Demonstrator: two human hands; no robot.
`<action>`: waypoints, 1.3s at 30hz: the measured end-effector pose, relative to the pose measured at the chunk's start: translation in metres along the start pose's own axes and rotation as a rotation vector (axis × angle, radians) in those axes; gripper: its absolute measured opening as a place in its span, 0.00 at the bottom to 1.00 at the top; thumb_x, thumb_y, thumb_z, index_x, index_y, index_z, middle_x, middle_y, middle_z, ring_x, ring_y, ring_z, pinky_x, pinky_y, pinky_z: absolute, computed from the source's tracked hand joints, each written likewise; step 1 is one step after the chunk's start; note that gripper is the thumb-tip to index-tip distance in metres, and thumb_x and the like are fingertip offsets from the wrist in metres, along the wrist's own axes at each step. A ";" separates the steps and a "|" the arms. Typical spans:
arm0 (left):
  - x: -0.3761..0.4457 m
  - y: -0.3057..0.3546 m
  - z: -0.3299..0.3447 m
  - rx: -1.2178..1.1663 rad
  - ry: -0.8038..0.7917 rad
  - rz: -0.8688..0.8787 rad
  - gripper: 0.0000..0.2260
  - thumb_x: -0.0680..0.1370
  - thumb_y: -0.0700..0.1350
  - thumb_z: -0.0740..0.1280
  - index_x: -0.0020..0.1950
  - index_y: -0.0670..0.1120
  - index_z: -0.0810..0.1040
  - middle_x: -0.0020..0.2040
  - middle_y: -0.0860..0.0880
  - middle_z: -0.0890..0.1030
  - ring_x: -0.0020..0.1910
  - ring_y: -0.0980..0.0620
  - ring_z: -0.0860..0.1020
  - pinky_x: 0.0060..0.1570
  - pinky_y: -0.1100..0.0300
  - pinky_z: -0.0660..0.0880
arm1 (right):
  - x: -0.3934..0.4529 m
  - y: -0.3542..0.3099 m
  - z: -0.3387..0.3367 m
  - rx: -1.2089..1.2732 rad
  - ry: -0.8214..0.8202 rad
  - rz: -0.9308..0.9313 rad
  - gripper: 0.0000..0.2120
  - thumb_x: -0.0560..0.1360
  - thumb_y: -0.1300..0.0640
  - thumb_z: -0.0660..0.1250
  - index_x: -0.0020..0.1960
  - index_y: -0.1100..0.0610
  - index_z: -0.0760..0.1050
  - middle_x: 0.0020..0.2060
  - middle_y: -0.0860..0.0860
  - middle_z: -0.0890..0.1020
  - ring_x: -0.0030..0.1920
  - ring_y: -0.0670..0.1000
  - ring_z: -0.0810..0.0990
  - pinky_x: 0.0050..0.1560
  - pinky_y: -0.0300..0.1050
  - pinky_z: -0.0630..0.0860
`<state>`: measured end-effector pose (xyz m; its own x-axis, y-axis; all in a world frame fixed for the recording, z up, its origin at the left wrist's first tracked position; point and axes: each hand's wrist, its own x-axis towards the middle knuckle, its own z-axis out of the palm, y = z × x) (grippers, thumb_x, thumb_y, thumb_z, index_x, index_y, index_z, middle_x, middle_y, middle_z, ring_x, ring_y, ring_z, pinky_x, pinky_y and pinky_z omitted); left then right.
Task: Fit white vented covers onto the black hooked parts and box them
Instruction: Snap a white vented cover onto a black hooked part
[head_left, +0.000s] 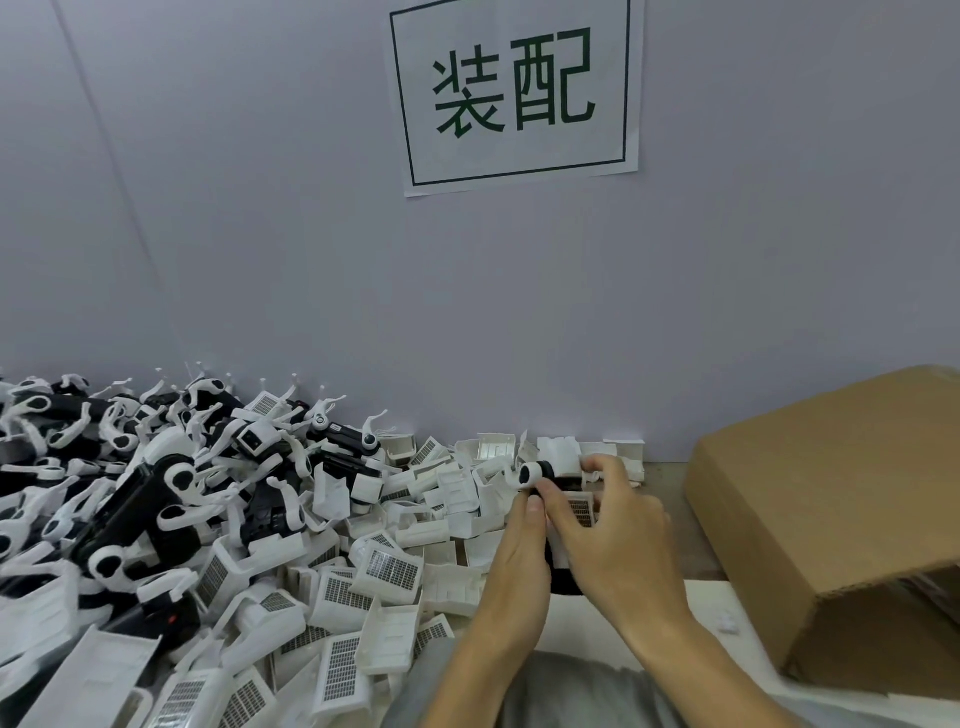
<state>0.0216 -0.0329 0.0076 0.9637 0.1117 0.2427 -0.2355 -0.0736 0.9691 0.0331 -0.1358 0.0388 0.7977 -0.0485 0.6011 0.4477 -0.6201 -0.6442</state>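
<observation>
Both hands meet near the table's far edge, by the wall, over one black hooked part (558, 525); most of its body is hidden between the palms, only its round white-and-black end showing. Left hand (519, 561): fingers curled round the part from below, thumb on top. Right hand (608, 530): fingers bent over the part and a white vented cover (581, 508), whose seating cannot be made out. Cardboard box (831, 519) stands at the right edge, its opening cut off. Loose covers (384, 571) and more hooked parts (156, 483) are heaped across the table's left side.
</observation>
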 end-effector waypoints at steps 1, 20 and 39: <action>-0.001 0.000 0.001 -0.011 -0.021 0.007 0.19 0.85 0.56 0.49 0.69 0.55 0.74 0.63 0.55 0.80 0.66 0.61 0.75 0.69 0.59 0.70 | -0.001 -0.001 -0.002 -0.034 0.026 -0.001 0.30 0.74 0.30 0.57 0.64 0.51 0.71 0.32 0.42 0.80 0.35 0.45 0.80 0.35 0.41 0.73; 0.000 0.002 -0.007 -0.126 0.201 0.016 0.13 0.82 0.57 0.60 0.59 0.55 0.82 0.51 0.50 0.86 0.50 0.54 0.84 0.46 0.61 0.80 | -0.005 0.004 0.013 0.542 -0.193 0.335 0.18 0.76 0.42 0.68 0.43 0.58 0.77 0.33 0.52 0.83 0.32 0.51 0.83 0.32 0.54 0.82; -0.003 0.005 -0.006 -0.161 0.191 0.029 0.11 0.83 0.52 0.62 0.57 0.50 0.82 0.50 0.49 0.86 0.51 0.49 0.84 0.49 0.52 0.82 | -0.001 0.011 0.013 0.429 -0.143 0.219 0.10 0.76 0.46 0.71 0.44 0.52 0.81 0.37 0.47 0.85 0.40 0.43 0.83 0.41 0.37 0.78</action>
<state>0.0171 -0.0276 0.0125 0.9184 0.2986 0.2597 -0.2946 0.0777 0.9525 0.0424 -0.1320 0.0249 0.9256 -0.0154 0.3781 0.3649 -0.2281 -0.9026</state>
